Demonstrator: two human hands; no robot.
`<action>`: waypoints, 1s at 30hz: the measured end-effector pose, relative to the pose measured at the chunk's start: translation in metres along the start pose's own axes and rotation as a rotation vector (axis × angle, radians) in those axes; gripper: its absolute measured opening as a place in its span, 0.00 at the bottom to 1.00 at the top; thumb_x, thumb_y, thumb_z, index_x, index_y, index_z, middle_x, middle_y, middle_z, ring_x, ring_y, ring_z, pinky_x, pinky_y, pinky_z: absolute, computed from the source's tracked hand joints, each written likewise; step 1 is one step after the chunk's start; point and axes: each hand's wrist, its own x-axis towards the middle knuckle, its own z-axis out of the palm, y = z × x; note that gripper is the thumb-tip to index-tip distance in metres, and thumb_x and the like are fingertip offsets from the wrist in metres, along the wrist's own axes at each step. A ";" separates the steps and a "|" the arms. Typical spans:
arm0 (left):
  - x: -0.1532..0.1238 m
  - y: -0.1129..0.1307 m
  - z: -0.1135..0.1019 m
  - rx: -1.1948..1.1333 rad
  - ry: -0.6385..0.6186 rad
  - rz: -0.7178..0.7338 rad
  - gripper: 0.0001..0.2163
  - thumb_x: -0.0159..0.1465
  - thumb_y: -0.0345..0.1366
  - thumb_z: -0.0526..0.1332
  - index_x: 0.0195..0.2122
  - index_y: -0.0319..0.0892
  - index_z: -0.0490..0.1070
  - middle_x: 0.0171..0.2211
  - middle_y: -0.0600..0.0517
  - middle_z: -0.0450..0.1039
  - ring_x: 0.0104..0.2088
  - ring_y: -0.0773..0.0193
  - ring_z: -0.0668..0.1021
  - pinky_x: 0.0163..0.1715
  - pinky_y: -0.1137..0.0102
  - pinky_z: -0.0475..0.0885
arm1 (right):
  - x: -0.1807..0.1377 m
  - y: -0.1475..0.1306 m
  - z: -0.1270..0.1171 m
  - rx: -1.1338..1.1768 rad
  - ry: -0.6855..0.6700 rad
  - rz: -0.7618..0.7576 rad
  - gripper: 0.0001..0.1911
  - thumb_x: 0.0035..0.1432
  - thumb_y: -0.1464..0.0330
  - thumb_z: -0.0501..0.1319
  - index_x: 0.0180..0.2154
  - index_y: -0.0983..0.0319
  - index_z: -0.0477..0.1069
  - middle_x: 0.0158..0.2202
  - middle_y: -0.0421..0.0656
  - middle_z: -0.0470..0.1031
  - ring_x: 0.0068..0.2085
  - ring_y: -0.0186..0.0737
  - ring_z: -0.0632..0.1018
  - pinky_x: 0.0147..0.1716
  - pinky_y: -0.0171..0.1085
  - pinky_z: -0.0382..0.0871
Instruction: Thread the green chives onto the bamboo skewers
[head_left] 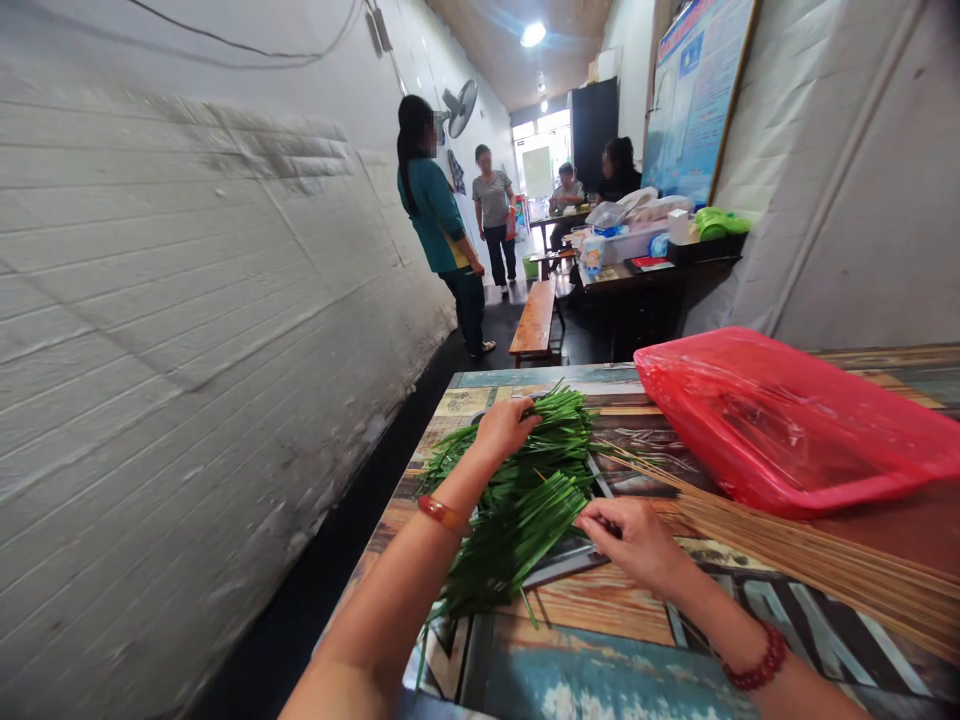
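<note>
My left hand (504, 425) lies on the chives (525, 510) heaped by the surface's (600, 640) left edge; I cannot tell its grip. My right hand (634, 540) pinches their ends narrowly. Bunching, I judge; next, part a few stalks.

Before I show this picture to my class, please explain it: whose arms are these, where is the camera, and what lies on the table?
The camera sits on a person's head, looking forward and down, so the two bare arms are that person's own. The left hand rests on a pile of green chives lying on a metal tray. The right hand, fingers curled, touches their cut ends. Beside them lie bamboo skewers and a red plastic bag, all on a patterned table. Other people stand far behind.
</note>
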 end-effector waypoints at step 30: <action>-0.066 -0.011 0.029 -0.543 0.134 -0.118 0.06 0.57 0.30 0.57 0.34 0.39 0.71 0.30 0.54 0.73 0.32 0.67 0.73 0.34 0.74 0.66 | -0.003 0.004 0.003 0.070 -0.065 0.057 0.13 0.58 0.67 0.52 0.27 0.63 0.74 0.19 0.38 0.72 0.22 0.34 0.72 0.23 0.32 0.62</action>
